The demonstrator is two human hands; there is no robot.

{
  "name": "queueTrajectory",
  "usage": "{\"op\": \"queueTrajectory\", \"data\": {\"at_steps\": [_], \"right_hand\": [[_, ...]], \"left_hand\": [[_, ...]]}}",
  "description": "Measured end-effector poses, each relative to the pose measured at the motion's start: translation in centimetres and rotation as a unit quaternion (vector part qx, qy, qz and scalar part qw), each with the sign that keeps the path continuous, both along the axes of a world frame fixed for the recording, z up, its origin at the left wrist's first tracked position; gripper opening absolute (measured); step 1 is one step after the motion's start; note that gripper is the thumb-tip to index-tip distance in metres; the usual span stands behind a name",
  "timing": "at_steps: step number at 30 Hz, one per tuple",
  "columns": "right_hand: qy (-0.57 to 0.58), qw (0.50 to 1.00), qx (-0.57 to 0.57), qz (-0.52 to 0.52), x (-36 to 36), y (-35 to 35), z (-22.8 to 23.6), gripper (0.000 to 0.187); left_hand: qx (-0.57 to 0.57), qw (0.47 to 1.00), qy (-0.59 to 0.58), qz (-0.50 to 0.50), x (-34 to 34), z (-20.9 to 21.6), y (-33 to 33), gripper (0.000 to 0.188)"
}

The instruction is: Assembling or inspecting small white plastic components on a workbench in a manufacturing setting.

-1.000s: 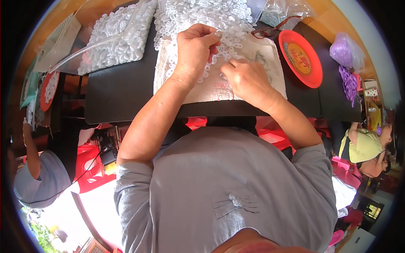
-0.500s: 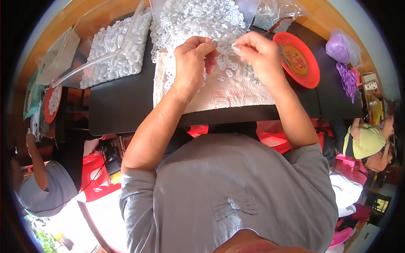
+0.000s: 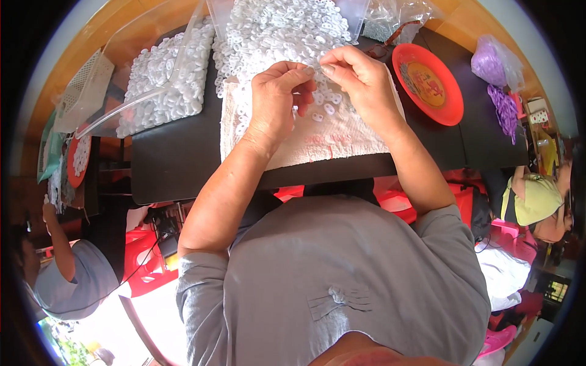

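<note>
Over a cream cloth point(image 3: 305, 151) my two hands are raised close together, fingertips nearly meeting. My left hand point(image 3: 278, 91) is closed in a pinch of thumb and forefinger, the other fingers curled under. My right hand point(image 3: 360, 79) pinches too, just right of the left fingertips. Whatever is between the fingers is too small and too covered to make out. Beneath and beyond the hands spreads a heap of small white oval plastic pieces with two holes point(image 3: 287, 30). A few loose white pieces point(image 3: 329, 109) lie on the cloth just below my hands.
At the left a clear plastic bin point(image 3: 131, 88) holds many white pieces. A red oval plate point(image 3: 452, 110) lies on the dark table point(image 3: 171, 161) at right, near purple bagged material point(image 3: 488, 64). Other people sit left point(image 3: 76, 280) and right point(image 3: 537, 198).
My right hand has moved left, bringing its fingertips closer to my left hand's. The left hand has barely shifted, and both stay pinched.
</note>
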State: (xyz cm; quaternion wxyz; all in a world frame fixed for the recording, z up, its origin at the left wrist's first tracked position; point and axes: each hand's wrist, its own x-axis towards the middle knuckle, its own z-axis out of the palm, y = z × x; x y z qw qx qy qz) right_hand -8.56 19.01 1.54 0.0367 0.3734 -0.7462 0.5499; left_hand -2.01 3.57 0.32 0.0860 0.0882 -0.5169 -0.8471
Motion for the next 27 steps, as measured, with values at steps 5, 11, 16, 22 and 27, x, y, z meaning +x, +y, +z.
{"op": "queueTrajectory", "data": {"at_steps": [5, 11, 16, 22, 27], "right_hand": [[0.057, 0.998, 0.03, -0.011, -0.4, 0.0, 0.2, 0.011], [0.005, 0.999, 0.032, -0.012, -0.3, 0.1, 0.1, 0.012], [-0.067, 0.998, 0.007, 0.0, -0.6, 0.1, -0.2, 0.012], [-0.081, 0.997, 0.018, 0.01, -0.7, 0.2, -0.4, 0.01], [-0.041, 0.999, 0.018, 0.007, -0.8, -0.2, -1.0, 0.009]], "left_hand": [[-0.018, 1.0, -0.008, -0.013, 0.1, 0.1, 0.0, 0.014], [-0.013, 1.0, -0.011, -0.018, 0.1, 0.2, 0.1, 0.014], [-0.011, 1.0, -0.009, -0.023, 0.1, 0.0, 0.1, 0.014], [-0.011, 0.999, -0.013, -0.029, 0.1, -0.2, 0.2, 0.013], [-0.008, 0.999, -0.015, -0.038, 0.0, -0.6, 0.1, 0.011]]}}
